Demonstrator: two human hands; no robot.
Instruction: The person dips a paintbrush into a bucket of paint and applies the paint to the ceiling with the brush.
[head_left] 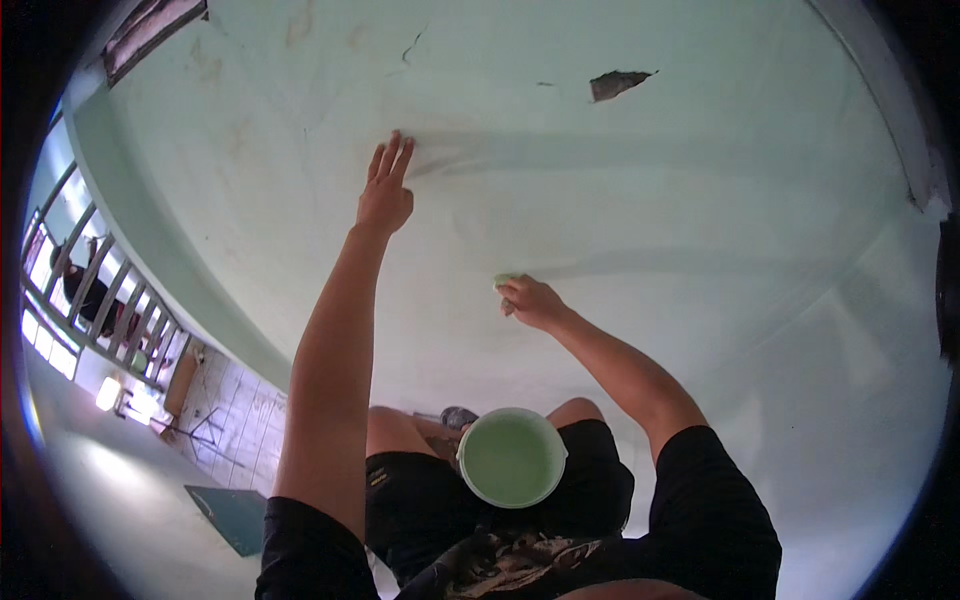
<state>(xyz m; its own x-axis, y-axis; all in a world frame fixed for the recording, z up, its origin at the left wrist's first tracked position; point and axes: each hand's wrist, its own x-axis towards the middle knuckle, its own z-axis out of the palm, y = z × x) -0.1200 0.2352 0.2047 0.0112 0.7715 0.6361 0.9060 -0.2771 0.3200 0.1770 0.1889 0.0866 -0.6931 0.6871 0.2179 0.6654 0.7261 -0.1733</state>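
A pale green wall (600, 200) fills most of the view. My left hand (385, 195) reaches up to it, fingers stretched out and the tips against the surface, holding nothing. Lower and to the right, my right hand (530, 300) is closed around a small light green sponge (507, 280) at the wall; most of the sponge is hidden by the fingers. A white-rimmed bucket (556, 433) of milky green liquid (508, 460) stands between my thighs, apart from both hands.
A dark, jagged hole (618, 84) breaks the wall at upper right, with a thin crack (412, 46) to its left. At left, a person in dark clothing (90, 290) is behind a railing (110, 270). A bright lamp (108, 393) and dark green board (228, 518) are lower left.
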